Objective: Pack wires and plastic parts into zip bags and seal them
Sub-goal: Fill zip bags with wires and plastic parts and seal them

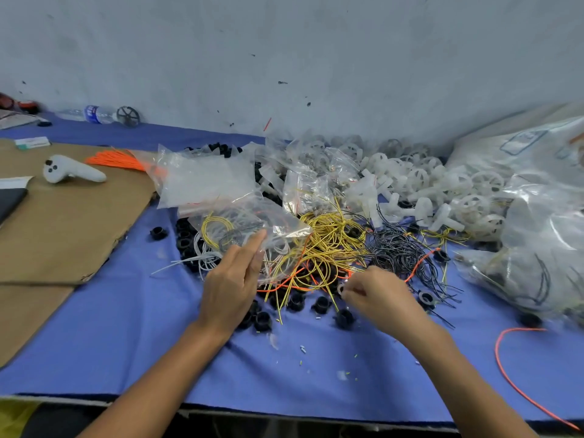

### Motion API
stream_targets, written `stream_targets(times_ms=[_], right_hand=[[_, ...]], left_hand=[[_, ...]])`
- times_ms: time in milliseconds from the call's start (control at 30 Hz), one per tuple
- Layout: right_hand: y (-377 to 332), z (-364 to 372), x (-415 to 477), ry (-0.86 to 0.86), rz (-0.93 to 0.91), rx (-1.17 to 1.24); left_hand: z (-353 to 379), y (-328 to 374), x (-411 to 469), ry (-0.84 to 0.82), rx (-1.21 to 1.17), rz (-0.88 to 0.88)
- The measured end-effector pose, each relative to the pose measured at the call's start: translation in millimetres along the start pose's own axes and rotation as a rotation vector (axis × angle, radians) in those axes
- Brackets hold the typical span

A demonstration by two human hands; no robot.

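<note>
Enclosing coiled yellow wire [216,224]: zip bag [252,213]

Both bare forearms reach forward, drawing closer toward the hands. The left hand [232,279] is raised, its fingers nearly straight, pinching the edge of a bag [252,222]. The right hand [377,292] sits lower, knuckles up, with curled fingertips pinching a small part [342,289].

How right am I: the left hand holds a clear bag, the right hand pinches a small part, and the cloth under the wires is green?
Not quite: the cloth is blue, not green, as the head view shows. The rest stands: the left hand holds a clear bag, and the right hand pinches a small part by the wires.
</note>
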State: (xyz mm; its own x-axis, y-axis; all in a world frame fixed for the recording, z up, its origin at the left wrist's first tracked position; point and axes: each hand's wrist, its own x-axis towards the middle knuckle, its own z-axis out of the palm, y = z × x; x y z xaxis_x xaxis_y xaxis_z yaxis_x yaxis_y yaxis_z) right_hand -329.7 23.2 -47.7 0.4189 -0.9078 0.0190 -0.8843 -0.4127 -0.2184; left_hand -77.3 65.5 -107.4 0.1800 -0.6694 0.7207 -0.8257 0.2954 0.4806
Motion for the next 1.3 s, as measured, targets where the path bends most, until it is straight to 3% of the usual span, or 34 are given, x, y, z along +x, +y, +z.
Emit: stream_targets(times_ms=[100,233,367,533,600,733,933,1167,1300], right_hand=[[-2.2,7.2,-0.2,-0.058,0.011,-0.071],[-1.9,-4.0,-4.7,0.057,-0.019,0.030],[-31.6,-26.6,-1.1,-0.259,-0.172,0.444],[-86.8,-0.2,35.4,-0.109,-0.291,0.400],[-85.6,12.4,34.9,-0.127,-0.286,0.471],[-57.5,3.4,24.1,0.002,-0.282,0.496],[6.6,-40.0,74.3,0.173,-0.089,0.418],[94.7,-43.2,171.0,0.313,0.268,0.069],[146.5,-46.1,181.2,0.272,0.453,-0.160]], left_hand=[[-0.7,-0.2,-0.4,-0.004,0.019,-0.004],[-2.3,2.1,0.0,-0.025,0.013,-0.008],[-4.1,4.5,0.1,-0.042,0.009,-0.024],[-3.9,5.6,0.7,-0.023,-0.005,-0.053],[-3.1,3.1,0.0,-0.018,-0.008,-0.051],[-1.6,2.0,-0.9,-0.028,-0.007,-0.039],[-3.1,3.0,0.2,-0.024,-0.023,-0.047],[-1.8,-1.2,-1.4,-0.037,-0.048,-0.076],[0.2,-3.7,-1.4,-0.017,-0.053,-0.088]])
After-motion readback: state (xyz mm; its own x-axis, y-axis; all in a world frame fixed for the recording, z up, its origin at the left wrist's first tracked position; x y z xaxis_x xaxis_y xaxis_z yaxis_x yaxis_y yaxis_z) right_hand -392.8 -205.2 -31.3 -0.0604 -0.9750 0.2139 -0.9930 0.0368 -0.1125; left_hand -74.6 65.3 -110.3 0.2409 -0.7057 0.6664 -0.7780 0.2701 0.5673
